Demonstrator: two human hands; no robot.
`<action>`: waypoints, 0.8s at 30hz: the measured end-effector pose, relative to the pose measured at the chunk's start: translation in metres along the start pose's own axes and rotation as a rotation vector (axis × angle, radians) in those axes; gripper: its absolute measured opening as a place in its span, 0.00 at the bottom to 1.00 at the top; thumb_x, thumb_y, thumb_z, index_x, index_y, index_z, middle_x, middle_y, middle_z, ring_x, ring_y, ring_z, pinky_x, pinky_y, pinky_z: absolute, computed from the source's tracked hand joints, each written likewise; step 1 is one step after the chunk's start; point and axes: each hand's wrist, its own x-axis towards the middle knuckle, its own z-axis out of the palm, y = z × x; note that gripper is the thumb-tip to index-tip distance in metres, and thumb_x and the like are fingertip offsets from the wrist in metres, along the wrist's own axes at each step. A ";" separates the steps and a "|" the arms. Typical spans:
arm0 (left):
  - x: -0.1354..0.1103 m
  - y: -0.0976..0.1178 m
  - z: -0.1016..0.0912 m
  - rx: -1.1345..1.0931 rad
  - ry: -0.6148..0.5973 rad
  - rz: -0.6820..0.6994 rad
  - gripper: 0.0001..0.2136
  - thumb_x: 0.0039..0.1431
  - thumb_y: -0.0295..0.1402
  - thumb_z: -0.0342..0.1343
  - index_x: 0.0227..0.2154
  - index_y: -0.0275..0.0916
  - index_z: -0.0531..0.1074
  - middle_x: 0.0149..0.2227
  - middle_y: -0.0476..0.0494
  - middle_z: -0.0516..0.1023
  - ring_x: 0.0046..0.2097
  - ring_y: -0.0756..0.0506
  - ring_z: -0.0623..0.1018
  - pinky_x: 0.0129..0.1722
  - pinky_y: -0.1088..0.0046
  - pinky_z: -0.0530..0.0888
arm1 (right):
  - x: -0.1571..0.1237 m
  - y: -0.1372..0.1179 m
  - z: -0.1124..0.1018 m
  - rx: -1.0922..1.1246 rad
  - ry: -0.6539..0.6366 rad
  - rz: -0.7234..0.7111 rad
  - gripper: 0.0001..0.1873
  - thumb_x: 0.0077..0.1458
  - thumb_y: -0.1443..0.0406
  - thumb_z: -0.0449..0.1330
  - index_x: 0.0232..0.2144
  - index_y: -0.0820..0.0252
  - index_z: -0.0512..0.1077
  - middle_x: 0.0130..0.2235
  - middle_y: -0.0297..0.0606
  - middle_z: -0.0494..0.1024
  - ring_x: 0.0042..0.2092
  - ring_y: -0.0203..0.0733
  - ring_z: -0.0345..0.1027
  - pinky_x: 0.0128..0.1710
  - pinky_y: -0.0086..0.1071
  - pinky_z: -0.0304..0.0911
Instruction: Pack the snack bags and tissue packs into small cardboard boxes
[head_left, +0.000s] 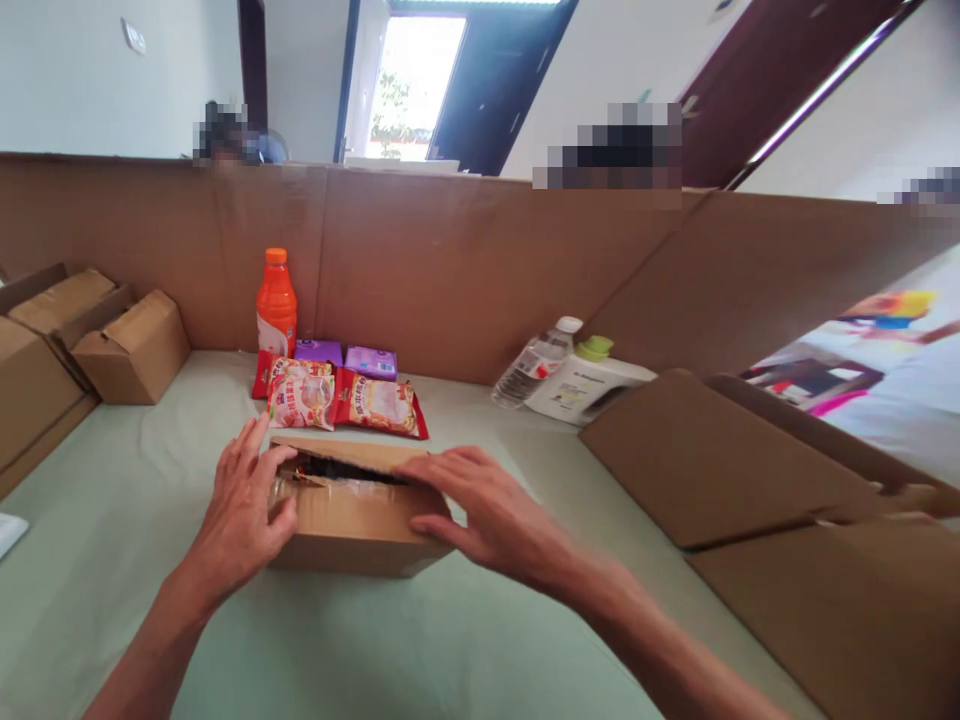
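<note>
A small cardboard box [352,520] stands on the pale green table [375,650] in front of me, its top flaps partly apart with a dark gap showing. My left hand [244,505] rests against the box's left end, fingers stretched out and thumb on its front. Over the right part of the top flap lies my right hand [480,510], fingers spread flat. Just behind the box lie two red and white snack bags [341,400], two purple packets [352,357] and an orange drink bottle [276,305].
A cardboard wall [465,270] runs along the table's back. Folded boxes [82,340] sit at the left, flat cardboard sheets [720,460] at the right. A clear water bottle [536,362] and a white container with a green cap [589,380] lie at the back right. People stand beyond the wall.
</note>
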 end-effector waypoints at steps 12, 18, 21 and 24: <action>0.001 -0.015 -0.010 -0.281 -0.173 0.112 0.12 0.55 0.37 0.65 0.42 0.41 0.77 0.58 0.33 0.72 0.59 0.35 0.72 0.58 0.51 0.72 | -0.019 -0.002 0.031 0.020 -0.009 0.001 0.28 0.66 0.48 0.52 0.57 0.60 0.72 0.59 0.53 0.73 0.59 0.57 0.66 0.55 0.53 0.65; 0.010 -0.025 -0.009 -0.328 -0.295 0.141 0.19 0.45 0.35 0.71 0.42 0.39 0.77 0.66 0.30 0.63 0.69 0.30 0.57 0.64 0.46 0.65 | -0.031 0.005 0.046 0.051 0.068 -0.050 0.28 0.67 0.53 0.52 0.64 0.55 0.66 0.62 0.47 0.70 0.64 0.55 0.61 0.61 0.53 0.64; -0.003 -0.020 -0.010 -0.329 -0.256 0.126 0.23 0.39 0.36 0.74 0.41 0.41 0.78 0.62 0.33 0.68 0.67 0.31 0.61 0.63 0.48 0.66 | -0.039 0.007 0.052 0.036 0.093 -0.043 0.33 0.66 0.56 0.54 0.70 0.47 0.53 0.64 0.41 0.68 0.64 0.55 0.62 0.58 0.51 0.68; -0.031 -0.007 -0.021 -0.257 -0.167 0.069 0.25 0.37 0.38 0.74 0.42 0.40 0.78 0.59 0.32 0.70 0.65 0.29 0.63 0.62 0.46 0.67 | -0.032 0.008 0.060 0.039 0.081 -0.108 0.36 0.66 0.57 0.54 0.72 0.43 0.46 0.65 0.38 0.67 0.63 0.54 0.64 0.55 0.48 0.71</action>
